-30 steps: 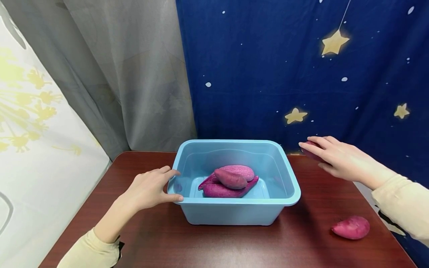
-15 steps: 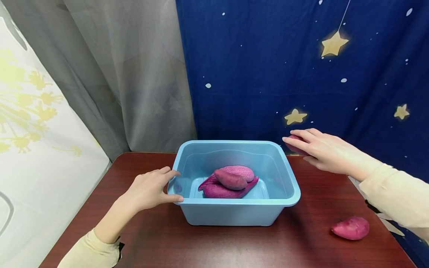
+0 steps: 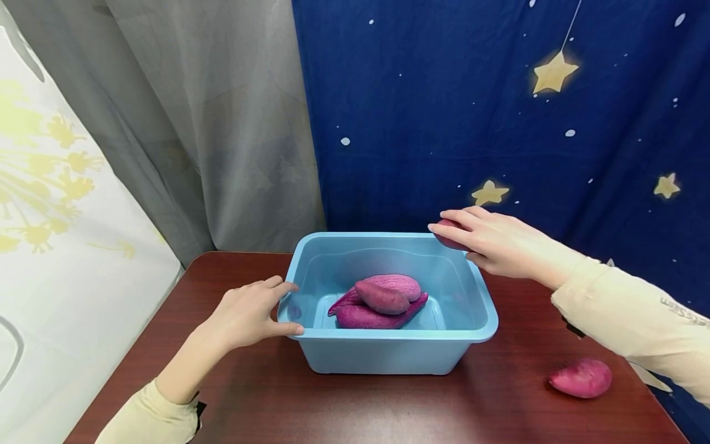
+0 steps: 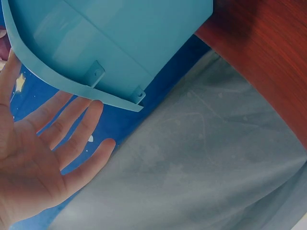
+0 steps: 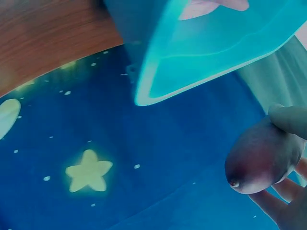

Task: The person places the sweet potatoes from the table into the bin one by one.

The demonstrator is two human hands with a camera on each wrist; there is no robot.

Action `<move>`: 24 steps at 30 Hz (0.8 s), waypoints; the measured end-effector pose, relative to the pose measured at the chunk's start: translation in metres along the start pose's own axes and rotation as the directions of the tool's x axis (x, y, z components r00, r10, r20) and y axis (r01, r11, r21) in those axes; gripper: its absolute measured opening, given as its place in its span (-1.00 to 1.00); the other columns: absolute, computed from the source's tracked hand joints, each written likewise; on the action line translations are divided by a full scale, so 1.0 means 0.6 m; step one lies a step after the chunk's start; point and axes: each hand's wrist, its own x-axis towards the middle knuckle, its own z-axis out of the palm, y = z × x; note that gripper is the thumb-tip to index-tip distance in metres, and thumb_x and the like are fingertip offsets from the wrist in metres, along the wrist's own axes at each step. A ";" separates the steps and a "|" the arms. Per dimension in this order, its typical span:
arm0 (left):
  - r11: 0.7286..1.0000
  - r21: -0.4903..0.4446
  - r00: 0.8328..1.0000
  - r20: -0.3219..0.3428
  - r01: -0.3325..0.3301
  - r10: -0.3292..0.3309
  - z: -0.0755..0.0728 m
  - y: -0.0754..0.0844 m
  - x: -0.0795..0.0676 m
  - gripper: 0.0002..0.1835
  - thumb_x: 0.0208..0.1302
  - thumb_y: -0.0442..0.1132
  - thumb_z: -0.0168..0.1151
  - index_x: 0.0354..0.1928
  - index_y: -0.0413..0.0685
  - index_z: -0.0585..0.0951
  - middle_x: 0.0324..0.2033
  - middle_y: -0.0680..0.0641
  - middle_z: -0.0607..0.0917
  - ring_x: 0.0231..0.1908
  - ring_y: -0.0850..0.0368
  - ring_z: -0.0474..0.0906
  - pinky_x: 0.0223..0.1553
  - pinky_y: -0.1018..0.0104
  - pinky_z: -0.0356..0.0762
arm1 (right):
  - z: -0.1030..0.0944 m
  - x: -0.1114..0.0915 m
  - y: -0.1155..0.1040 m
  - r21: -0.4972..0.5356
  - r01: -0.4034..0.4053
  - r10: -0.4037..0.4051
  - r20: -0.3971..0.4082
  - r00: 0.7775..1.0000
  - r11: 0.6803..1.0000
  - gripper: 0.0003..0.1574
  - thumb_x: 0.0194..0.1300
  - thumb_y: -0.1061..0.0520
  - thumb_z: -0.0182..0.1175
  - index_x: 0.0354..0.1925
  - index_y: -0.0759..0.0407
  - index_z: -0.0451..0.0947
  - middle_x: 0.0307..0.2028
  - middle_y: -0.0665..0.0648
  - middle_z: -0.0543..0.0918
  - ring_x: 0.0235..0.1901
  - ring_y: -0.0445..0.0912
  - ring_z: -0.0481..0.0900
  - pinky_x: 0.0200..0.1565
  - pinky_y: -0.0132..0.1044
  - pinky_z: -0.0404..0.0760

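In the head view my right hand (image 3: 488, 242) grips a purple sweet potato (image 3: 450, 234) over the back right corner of a light blue plastic tub (image 3: 388, 354). The right wrist view shows this sweet potato (image 5: 261, 155) between thumb and fingers, beside the tub's rim (image 5: 144, 93). My left hand (image 3: 246, 311) rests on the tub's front left corner, thumb along the front rim. In the left wrist view the left hand's fingers (image 4: 79, 127) are extended, touching the rim's edge. Inside the tub lie three purple-pink roots, a smooth sweet potato (image 3: 381, 297) on top of two others.
Another sweet potato (image 3: 581, 378) lies on the brown wooden table (image 3: 355, 410), right of the tub near the table's right edge. Behind the table hang a grey curtain (image 3: 244, 123) and a blue star-patterned curtain (image 3: 399, 111). A white patterned surface (image 3: 66, 246) stands at left.
My right hand has moved left with the sweet potato, from beyond the tub's right side to over its back right corner. The left hand and the tub stay in place.
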 end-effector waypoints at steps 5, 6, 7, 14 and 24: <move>1.000 0.002 1.000 -0.001 -0.001 0.001 -0.001 0.001 0.000 -0.33 -0.21 0.29 0.27 -0.10 0.00 0.52 -0.49 0.15 0.40 -0.57 0.32 0.31 -0.65 0.37 0.25 | -0.001 0.024 -0.008 0.029 0.035 -0.035 -0.015 0.999 0.999 -0.18 -0.05 0.35 0.23 0.21 0.09 0.24 0.10 0.25 0.33 0.04 0.11 0.30 -0.17 -0.03 0.42; 1.000 0.003 1.000 -0.002 -0.002 0.002 -0.001 0.001 0.000 -0.33 -0.21 0.29 0.27 -0.10 0.00 0.52 -0.49 0.15 0.40 -0.56 0.31 0.31 -0.65 0.38 0.25 | -0.001 0.028 -0.010 0.035 0.035 -0.035 -0.015 0.999 0.999 -0.18 -0.04 0.35 0.22 0.22 0.09 0.24 0.10 0.24 0.32 0.05 0.10 0.29 -0.17 -0.03 0.42; 1.000 0.005 1.000 -0.003 -0.002 0.002 -0.001 0.001 0.000 -0.33 -0.21 0.29 0.27 -0.10 0.00 0.53 -0.49 0.15 0.40 -0.56 0.31 0.31 -0.65 0.38 0.25 | -0.001 0.033 -0.012 0.043 0.034 -0.034 -0.014 0.999 0.999 -0.19 -0.03 0.35 0.22 0.22 0.08 0.23 0.11 0.23 0.32 0.05 0.09 0.28 -0.16 -0.04 0.42; 1.000 0.011 1.000 -0.007 -0.008 0.008 0.000 0.000 0.000 -0.33 -0.21 0.29 0.27 -0.10 -0.01 0.53 -0.49 0.15 0.40 -0.56 0.31 0.31 -0.65 0.38 0.25 | 0.001 0.060 -0.023 0.069 0.052 -0.051 -0.013 0.999 0.996 -0.21 -0.01 0.34 0.19 0.22 0.08 0.23 0.11 0.22 0.32 0.06 0.07 0.28 -0.11 -0.06 0.39; 1.000 0.002 1.000 -0.004 -0.009 0.009 0.001 -0.001 0.001 -0.32 -0.21 0.30 0.26 -0.09 -0.01 0.53 -0.48 0.15 0.40 -0.56 0.31 0.31 -0.65 0.37 0.25 | 0.013 0.093 -0.034 0.100 0.078 -0.080 0.010 0.997 0.992 -0.24 0.00 0.29 0.23 0.20 0.09 0.26 0.08 0.20 0.33 0.03 0.05 0.30 -0.19 -0.15 0.45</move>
